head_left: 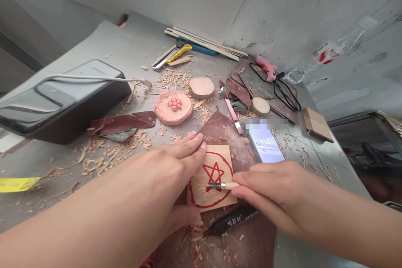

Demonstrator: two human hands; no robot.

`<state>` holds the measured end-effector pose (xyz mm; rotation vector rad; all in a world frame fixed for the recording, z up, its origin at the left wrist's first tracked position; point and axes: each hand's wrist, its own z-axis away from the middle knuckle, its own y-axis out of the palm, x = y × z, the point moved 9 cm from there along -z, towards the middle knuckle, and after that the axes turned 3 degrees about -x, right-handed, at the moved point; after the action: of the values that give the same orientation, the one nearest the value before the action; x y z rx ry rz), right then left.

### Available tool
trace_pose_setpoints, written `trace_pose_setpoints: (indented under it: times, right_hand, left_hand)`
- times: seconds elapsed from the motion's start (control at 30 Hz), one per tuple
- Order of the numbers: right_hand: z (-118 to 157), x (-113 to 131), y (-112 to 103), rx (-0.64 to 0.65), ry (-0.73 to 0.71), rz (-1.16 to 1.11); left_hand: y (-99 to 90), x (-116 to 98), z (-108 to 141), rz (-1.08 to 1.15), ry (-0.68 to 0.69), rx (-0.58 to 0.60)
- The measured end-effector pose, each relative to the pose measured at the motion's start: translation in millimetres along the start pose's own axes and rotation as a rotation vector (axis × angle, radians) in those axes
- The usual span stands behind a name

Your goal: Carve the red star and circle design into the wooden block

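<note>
A square wooden board (199, 194) with a red circle and a red star drawn on it lies on dark red sandpaper. My left hand (176, 167) presses on its left side, fingers near the top left corner and thumb at the lower left. In my right hand (273, 194) is a carving tool (220, 185) with a pale handle, its metal tip over the lower left part of the star. A black marker (230, 220) lies just below the board, partly under my right hand.
Behind the board are a round slice with a red flower (173, 107), a plain wood slice (201, 87), and utility knives (179, 53). A lit phone (265, 144) lies right, a pink glue gun (266, 68) back right, and a dark box (69, 96) left. Shavings are scattered around.
</note>
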<state>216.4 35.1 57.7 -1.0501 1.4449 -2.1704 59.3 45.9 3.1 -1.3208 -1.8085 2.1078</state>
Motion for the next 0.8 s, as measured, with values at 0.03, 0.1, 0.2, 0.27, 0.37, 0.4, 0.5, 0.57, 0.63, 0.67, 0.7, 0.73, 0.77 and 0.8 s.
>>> trace_pose_setpoints:
  times: [0.03, 0.1, 0.2, 0.27, 0.37, 0.4, 0.5, 0.57, 0.63, 0.67, 0.7, 0.73, 0.77, 0.8]
  right_hand:
    - [0.6, 1.8, -0.4, -0.023, -0.014, 0.012]
    - [3.9, 7.0, -1.2, -0.086, -0.063, 0.105]
    - [8.6, 9.5, 0.8, -0.140, -0.080, 0.185]
    - [7.2, 5.4, 4.9, -0.124, -0.027, 0.104]
    - [-0.3, 4.7, 11.6, -0.111, 0.015, 0.000]
    - [-3.0, 7.4, 12.2, -0.129, -0.001, 0.007]
    - [-7.0, 15.9, 9.7, -0.202, -0.062, 0.118]
    - [-6.0, 17.4, 4.9, -0.216, -0.075, 0.171]
    - [-3.4, 13.7, -3.5, -0.204, -0.046, 0.171]
    - [-1.9, 10.8, -7.5, -0.184, -0.023, 0.159]
    - [-0.3, 8.1, -10.4, -0.153, -0.002, 0.140]
    - [1.1, 5.8, -12.1, -0.118, 0.015, 0.117]
    - [2.6, 3.8, -12.6, -0.082, 0.029, 0.093]
    - [3.9, 2.3, -12.1, -0.051, 0.038, 0.071]
  left_hand:
    - [0.7, 0.3, -0.4, -0.002, -0.003, 0.005]
    - [1.9, 1.0, -0.7, 0.000, -0.008, 0.019]
    - [2.1, 3.0, 0.4, 0.015, -0.020, 0.024]
    - [1.9, 4.4, 1.3, 0.021, -0.028, 0.023]
    - [1.3, 4.0, 0.6, 0.012, -0.037, 0.034]
    - [1.2, 2.5, -0.5, 0.009, -0.038, 0.046]
    - [1.9, -1.9, -5.4, -0.013, -0.078, 0.119]
    - [4.0, -3.2, -7.5, -0.038, -0.120, 0.189]
    - [3.7, -4.7, -7.9, -0.060, -0.118, 0.206]
    - [2.9, -5.1, -7.4, -0.068, -0.102, 0.190]
    - [1.9, -4.7, -6.3, -0.075, -0.082, 0.162]
    - [1.3, -3.3, -4.5, -0.081, -0.064, 0.129]
    - [0.5, -2.7, -2.5, -0.080, -0.034, 0.089]
    - [1.3, -0.6, -0.2, -0.076, -0.019, 0.066]
